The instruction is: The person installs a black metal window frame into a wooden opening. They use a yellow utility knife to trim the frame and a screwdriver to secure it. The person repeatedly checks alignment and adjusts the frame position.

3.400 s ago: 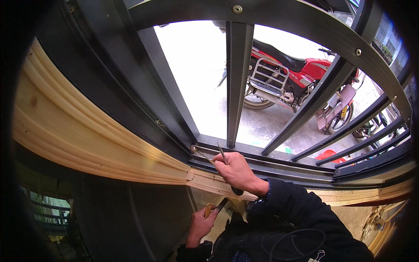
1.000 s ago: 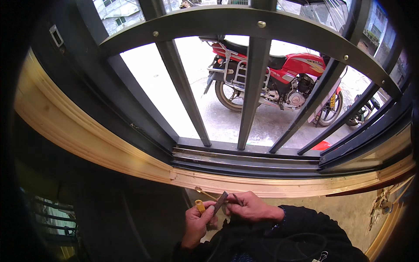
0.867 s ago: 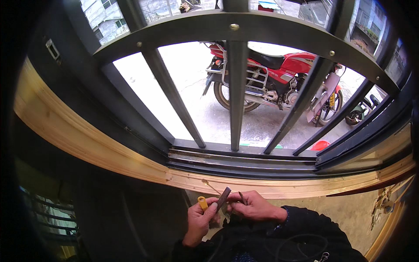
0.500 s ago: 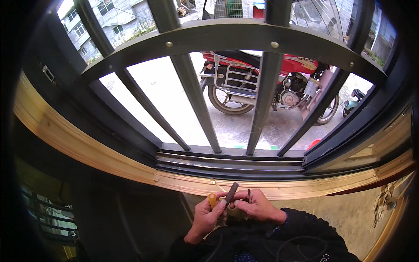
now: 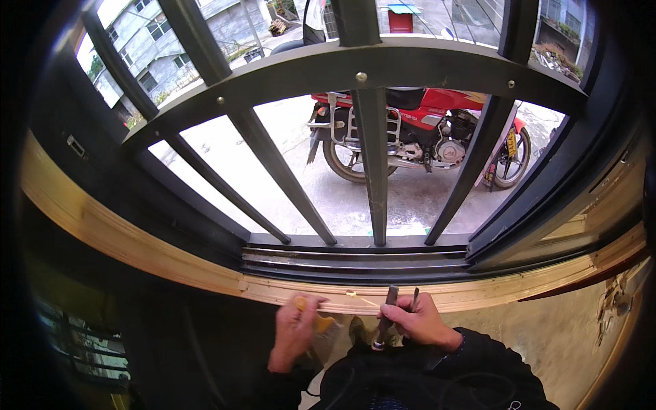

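My left hand is closed around a yellow-handled tool with a pale, flared end that looks like a brush, blurred by motion. To its right, my right hand pinches a dark, stick-shaped handle between thumb and fingers; something shiny shows at its lower end. A second, thinner dark piece stands up among the same fingers. Just beyond the right hand, a thin pale-yellow strip with a small knobbly end shows against the wooden sill.
Dark metal window bars and a curved crossbar stand ahead of me, above a sliding track. Outside, a red motorcycle is parked on concrete. A wooden frame curves along the left.
My hands have moved apart: the left went left with the yellow-handled tool, the right slightly right with the dark handle. The view has shifted, so the window bars appear farther left.
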Tool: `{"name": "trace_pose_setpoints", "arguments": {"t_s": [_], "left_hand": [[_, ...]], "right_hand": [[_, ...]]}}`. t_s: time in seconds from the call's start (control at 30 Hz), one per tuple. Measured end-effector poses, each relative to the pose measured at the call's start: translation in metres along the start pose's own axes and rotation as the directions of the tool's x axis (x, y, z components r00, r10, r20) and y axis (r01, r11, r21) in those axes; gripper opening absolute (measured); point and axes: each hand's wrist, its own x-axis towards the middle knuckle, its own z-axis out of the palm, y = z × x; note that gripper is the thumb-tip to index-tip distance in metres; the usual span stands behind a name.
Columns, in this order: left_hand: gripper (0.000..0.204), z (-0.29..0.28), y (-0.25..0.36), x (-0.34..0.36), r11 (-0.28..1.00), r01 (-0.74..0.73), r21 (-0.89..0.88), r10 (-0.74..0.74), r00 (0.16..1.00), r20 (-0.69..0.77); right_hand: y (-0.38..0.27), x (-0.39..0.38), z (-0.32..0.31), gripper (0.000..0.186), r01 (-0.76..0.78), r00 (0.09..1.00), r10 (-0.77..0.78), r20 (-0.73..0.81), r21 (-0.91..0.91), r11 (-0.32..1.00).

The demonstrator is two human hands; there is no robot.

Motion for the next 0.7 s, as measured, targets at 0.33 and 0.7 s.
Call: {"name": "trace_pose_setpoints", "arguments": {"t_s": [0.33,0.7], "left_hand": [[0.016,-0.02,-0.031,0.089,0.982,-0.17,0.087,0.177,0.98,-0.087],[0.01,-0.075,-0.052,0.119,0.9,-0.337,0.275,0.266,0.927,0.264]], "right_hand": [[0.007,-0.01,0.001,0.026,-0.001,0.995,0.001,-0.1,-0.002,1.0],[0.005,0.003,0.032,0.03,-0.031,0.987,0.036,-0.154,0.034,0.999]]}}
